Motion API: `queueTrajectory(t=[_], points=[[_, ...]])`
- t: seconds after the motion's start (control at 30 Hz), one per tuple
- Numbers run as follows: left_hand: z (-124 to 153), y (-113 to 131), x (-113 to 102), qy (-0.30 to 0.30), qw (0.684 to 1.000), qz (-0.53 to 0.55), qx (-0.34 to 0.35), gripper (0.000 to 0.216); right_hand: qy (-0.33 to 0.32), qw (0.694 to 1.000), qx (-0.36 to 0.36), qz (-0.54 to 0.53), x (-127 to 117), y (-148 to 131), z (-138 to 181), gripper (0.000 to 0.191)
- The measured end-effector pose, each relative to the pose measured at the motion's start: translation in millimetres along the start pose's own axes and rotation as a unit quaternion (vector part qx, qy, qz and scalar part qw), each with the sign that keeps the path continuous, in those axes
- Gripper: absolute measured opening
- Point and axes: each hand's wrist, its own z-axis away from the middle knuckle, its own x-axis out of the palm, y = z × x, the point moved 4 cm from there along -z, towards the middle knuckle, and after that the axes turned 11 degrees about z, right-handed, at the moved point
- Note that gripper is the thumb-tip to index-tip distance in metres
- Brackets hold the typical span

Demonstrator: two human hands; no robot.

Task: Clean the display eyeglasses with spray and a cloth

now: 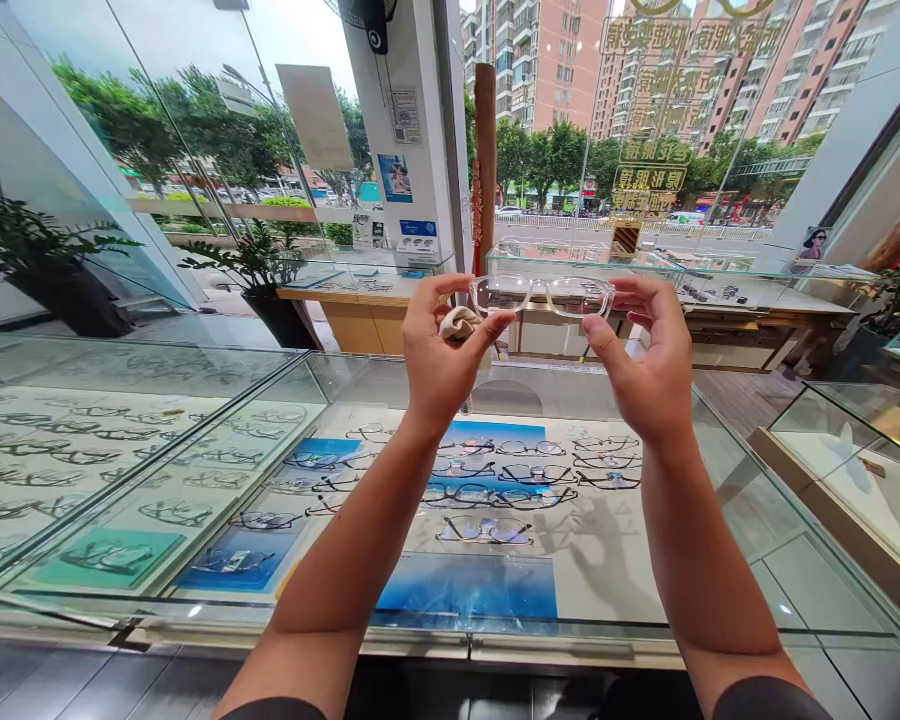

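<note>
You are holding the clear glasses (544, 296) up in front of you, well above the glass tabletop (727, 500) and the rows of frames under it. Your left hand (439, 350) is pinching one end, with a cloth (457, 322) tucked against the palm. Your right hand (645, 365) is gripping the other end. Pinching only the rim, I judge, is sparing the lenses from smudges.

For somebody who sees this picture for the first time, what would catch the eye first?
First, the clear-framed glasses, held up at the centre between the left hand and the right hand; the left hand also pinches a small beige cloth. Below them, a glass display case shows rows of spectacles on white and blue mats. Outside, far behind, stand green trees and pink tower blocks.
</note>
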Motion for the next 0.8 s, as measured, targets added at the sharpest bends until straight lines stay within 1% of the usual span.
queueTrajectory(t=[0.2, 0.3, 0.37, 0.53, 0.8], points=[[-2, -10, 1, -0.013, 1.000, 0.006, -0.012, 0.048, 0.030, 0.999, -0.028, 0.015, -4, -8, 1, 0.034], [-2, -13, 1, -0.014, 0.999, 0.022, -0.032, 0.050, 0.042, 0.998, -0.044, 0.020, -5, -12, 0, 0.034], [-1, -13, 1, -0.016, 0.999, 0.031, -0.041, 0.052, 0.046, 0.998, -0.048, 0.024, -5, -13, 0, 0.033], [-2, -14, 2, -0.032, 0.998, 0.028, -0.040, 0.050, 0.052, 0.997, -0.049, 0.016, -6, -16, 1, 0.033], [-1, -9, 2, -0.011, 0.997, 0.043, -0.065, 0.051, 0.055, 0.997, -0.049, 0.026, -7, -15, 0, 0.032]])
